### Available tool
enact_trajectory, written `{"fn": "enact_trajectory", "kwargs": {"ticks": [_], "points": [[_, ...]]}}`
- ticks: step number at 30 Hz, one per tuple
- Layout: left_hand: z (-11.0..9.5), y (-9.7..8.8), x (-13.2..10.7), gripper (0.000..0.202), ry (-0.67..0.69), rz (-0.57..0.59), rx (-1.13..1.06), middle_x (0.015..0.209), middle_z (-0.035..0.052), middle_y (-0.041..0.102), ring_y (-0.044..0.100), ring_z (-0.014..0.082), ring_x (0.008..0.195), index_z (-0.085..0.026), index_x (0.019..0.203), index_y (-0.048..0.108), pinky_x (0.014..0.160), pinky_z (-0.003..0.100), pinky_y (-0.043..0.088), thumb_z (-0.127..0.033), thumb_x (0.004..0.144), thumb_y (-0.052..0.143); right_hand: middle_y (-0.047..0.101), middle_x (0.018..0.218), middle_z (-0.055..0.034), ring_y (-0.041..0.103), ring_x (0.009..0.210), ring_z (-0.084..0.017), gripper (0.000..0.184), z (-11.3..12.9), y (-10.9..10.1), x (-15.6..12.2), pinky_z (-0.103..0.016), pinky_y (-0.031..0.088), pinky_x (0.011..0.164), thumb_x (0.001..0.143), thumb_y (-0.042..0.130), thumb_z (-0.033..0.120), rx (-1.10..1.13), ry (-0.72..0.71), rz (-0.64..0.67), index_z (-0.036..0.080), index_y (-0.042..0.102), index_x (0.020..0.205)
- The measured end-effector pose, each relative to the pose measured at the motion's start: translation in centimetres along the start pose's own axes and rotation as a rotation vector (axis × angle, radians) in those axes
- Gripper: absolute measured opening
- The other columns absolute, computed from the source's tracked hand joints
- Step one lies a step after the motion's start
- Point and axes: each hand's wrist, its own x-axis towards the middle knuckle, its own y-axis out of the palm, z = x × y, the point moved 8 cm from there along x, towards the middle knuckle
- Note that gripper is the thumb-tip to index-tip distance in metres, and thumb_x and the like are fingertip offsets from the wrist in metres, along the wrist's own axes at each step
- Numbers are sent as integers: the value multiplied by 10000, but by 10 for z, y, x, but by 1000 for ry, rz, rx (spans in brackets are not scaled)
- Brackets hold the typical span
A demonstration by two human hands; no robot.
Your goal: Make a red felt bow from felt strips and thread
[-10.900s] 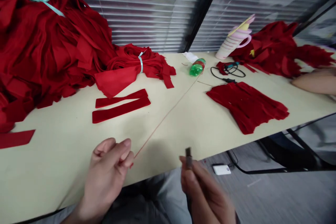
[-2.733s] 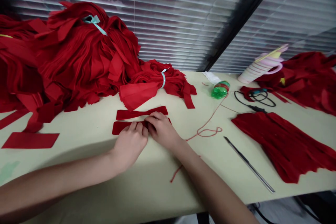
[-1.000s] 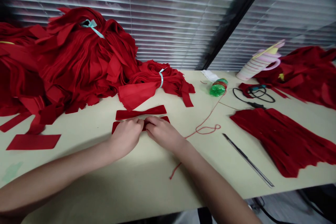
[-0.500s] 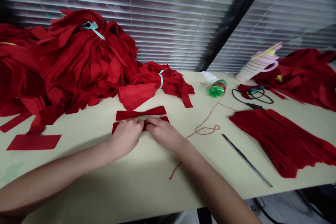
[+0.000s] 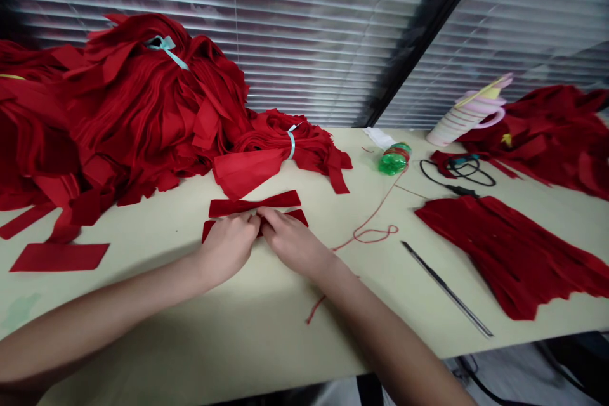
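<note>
My left hand and my right hand meet at the middle of a red fabric strip, which lies on the pale table. Both are closed, with the fingers pinching the strip together at its centre. Its two ends stick out on either side; the pinched middle is hidden behind my fingers. Just beyond it lies a second red strip, narrowed at its middle like a bow. A thin red cord trails across the table and passes under my right forearm.
Bundled red fabric is piled at the back left. On the right are a green bottle piece wound with cord, a striped cup, a black cable, a thin metal rod and a stack of red strips.
My right hand's fingers have shifted slightly up and left over the strip's middle. The left hand stays nearly in place, and the other things lie as before.
</note>
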Motion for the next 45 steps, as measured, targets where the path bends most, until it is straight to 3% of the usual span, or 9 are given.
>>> {"fn": "enact_trajectory", "kwargs": {"ticks": [5,12,24,37,41,45], "points": [[0,2,0,232,12,2,-5,809,96,623,629,240,712,-85,883,582,596,350,512,-38,830,361,452,1254,-177,516,1028,-260,285,0,-1,-1,-371,461,814,854,357,48,-26,-11,-53,44,586,1023],[0,2,0,236,6,15,1,775,99,614,629,257,706,-83,888,584,582,369,517,-41,826,360,554,984,-95,560,848,-193,201,-7,4,-1,-301,480,698,856,408,60,61,9,34,91,605,878],[1,4,1,231,-2,13,8,804,93,622,630,251,712,-89,895,575,579,355,513,-29,808,370,521,957,-131,549,847,-226,224,4,4,3,-357,476,727,814,424,16,-29,-6,33,44,601,948],[1,4,0,221,18,-5,22,802,90,613,622,252,710,-106,859,567,588,372,514,-52,825,355,494,1036,-166,492,925,-260,274,1,8,0,-386,444,748,838,350,42,-131,23,18,33,574,994],[0,3,-1,227,14,6,29,800,91,612,623,257,721,-105,853,575,594,377,517,-42,815,360,506,1028,-159,495,927,-246,235,-6,9,-2,-375,449,765,843,377,43,-38,54,21,46,583,955],[0,3,-1,237,-1,20,40,806,98,615,623,260,712,-97,881,578,582,378,517,-31,802,364,538,933,-95,509,876,-186,188,-15,5,-2,-331,452,798,889,429,159,210,63,-61,114,610,868]]}}
